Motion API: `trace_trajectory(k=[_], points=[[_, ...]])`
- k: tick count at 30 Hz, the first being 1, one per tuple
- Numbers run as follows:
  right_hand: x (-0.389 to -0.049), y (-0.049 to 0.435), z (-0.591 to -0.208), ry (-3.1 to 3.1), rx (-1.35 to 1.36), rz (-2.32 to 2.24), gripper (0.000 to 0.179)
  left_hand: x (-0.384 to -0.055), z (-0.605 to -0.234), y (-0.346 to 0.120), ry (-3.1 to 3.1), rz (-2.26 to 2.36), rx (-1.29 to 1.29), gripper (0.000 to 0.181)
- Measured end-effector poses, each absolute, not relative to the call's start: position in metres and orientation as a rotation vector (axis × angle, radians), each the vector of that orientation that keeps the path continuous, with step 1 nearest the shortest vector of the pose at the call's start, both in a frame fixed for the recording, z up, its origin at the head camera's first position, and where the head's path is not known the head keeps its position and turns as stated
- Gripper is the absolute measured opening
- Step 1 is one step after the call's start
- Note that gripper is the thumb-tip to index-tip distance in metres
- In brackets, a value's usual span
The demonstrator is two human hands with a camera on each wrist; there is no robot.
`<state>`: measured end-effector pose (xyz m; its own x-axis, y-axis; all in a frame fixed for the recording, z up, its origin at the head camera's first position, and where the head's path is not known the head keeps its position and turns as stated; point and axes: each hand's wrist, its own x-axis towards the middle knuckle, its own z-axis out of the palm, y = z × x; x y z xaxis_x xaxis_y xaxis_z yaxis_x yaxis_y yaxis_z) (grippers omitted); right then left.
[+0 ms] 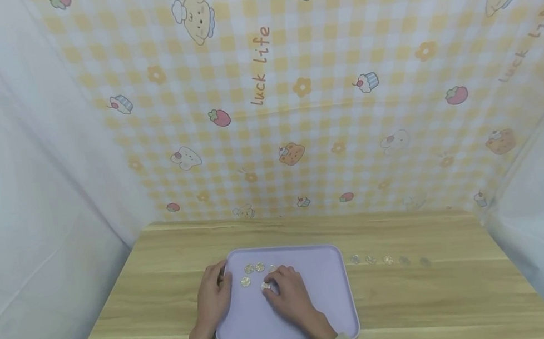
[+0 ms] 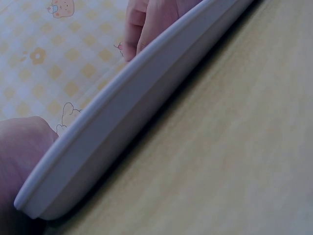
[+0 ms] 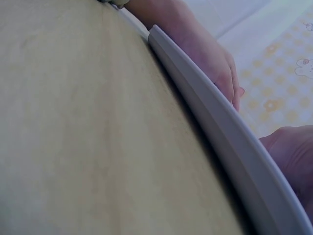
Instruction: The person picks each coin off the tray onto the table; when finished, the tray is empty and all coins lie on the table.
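Where the right hand works: above the left half of the tray, its thumb and forefinger pinching one coin; whether that coin touches the tray's floor cannot be told.
Left hand: lies at the tray's left edge, toward the back left corner, thumb beside the rim and fingers bent; whether they grip the rim cannot be told.
Coins on the tray: two, a pair side by side near the back left corner; a third coin to their right, partly covered by the right hand; a fourth coin in front of the pair, nearer the left edge.
Coins on the tabletop: five in a spaced row, running from just beside the tray's right edge toward the tabletop's right edge, some shiny, some dull.
Tray: pale purple, rounded corners, raised rim, flat on the wood-grained tabletop.
Wrist views: both show the tray's outer wall at close range, hiding the coins.
Behind the tabletop's back edge: yellow-checked cloth with cartoon prints.
Sides: white sheets.
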<state>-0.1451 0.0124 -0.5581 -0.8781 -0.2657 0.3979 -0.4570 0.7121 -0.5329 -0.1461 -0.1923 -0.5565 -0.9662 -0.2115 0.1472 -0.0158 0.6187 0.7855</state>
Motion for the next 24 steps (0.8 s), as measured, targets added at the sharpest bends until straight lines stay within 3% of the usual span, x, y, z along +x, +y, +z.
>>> trace_trajectory(k=[24], points=[[-0.14,0.0098,-0.5541,-2.691,0.456,0.844,0.021,-0.1449,-0.5536,-0.1914,-2.601,-1.267,0.181,0.039]])
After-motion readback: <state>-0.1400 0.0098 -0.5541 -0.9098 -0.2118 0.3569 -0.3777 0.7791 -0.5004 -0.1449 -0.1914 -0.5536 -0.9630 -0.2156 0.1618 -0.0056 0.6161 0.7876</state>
